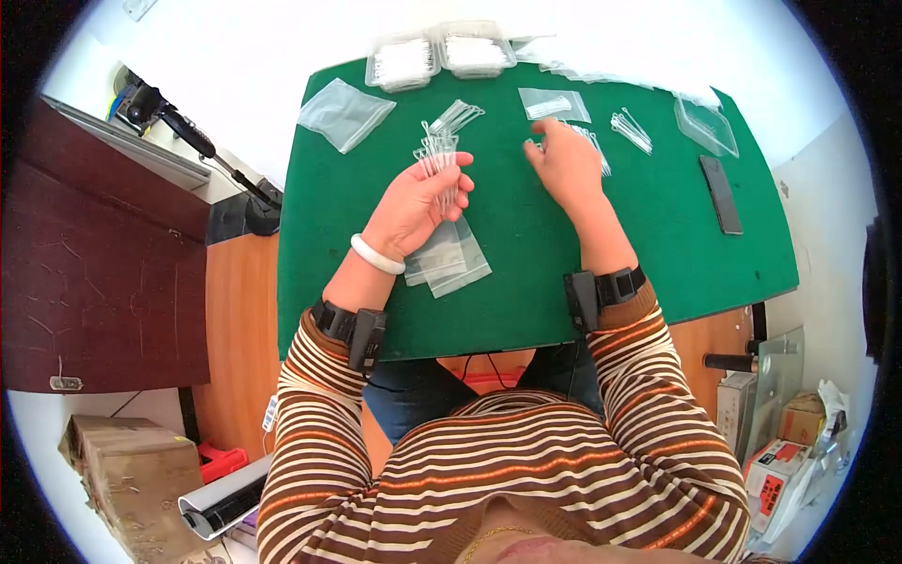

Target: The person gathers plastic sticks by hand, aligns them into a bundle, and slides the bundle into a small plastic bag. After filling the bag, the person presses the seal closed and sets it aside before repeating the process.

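Note:
A bunch of thin clear looped sticks [438, 155] is clasped in my left hand [423, 197], their looped ends pointing up and away. Just beyond it lies another small bundle of looped sticks [458, 115]. Clear zip bags [456, 261] rest on the green table below my left wrist. My right hand [567, 164] hovers over or touches a pile of similar sticks [594, 146], thumb and forefinger apart; whether its curled fingers hold anything is hidden. A flat bag [554, 104] with sticks on or in it lies just beyond.
Two clear tubs of white sticks [402, 64] stand at the green table's [489, 324] far edge. A large clear bag [346, 115] lies far left. To the right are a small stick bundle [631, 130], an empty clear tray [707, 125] and a phone [721, 195].

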{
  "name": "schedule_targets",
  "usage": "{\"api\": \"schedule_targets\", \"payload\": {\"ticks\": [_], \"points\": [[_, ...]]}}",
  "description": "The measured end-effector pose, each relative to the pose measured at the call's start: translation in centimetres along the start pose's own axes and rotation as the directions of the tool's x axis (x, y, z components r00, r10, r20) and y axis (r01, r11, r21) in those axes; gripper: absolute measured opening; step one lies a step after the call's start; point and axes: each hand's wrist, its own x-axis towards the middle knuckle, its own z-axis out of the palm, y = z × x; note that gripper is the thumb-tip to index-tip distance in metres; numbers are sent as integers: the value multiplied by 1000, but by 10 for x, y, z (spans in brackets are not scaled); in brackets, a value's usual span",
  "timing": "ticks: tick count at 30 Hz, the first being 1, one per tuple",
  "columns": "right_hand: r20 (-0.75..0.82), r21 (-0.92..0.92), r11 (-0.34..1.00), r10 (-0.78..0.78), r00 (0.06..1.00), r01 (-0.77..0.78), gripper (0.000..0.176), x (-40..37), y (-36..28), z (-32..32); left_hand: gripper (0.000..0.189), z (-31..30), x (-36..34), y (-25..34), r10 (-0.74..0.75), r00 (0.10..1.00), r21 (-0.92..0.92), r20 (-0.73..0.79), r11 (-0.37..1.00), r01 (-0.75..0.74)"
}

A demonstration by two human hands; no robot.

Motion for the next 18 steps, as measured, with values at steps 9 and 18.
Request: {"api": "schedule_targets", "payload": {"ticks": [9,18], "points": [[335,849,468,-115,935,-246,23,3,-19,6,20,11,4,0,-58,997,183,49,982,48],[323,886,333,55,945,-323,20,10,-6,6,18,38,21,-9,-8,999,129,-44,992,13]]}}
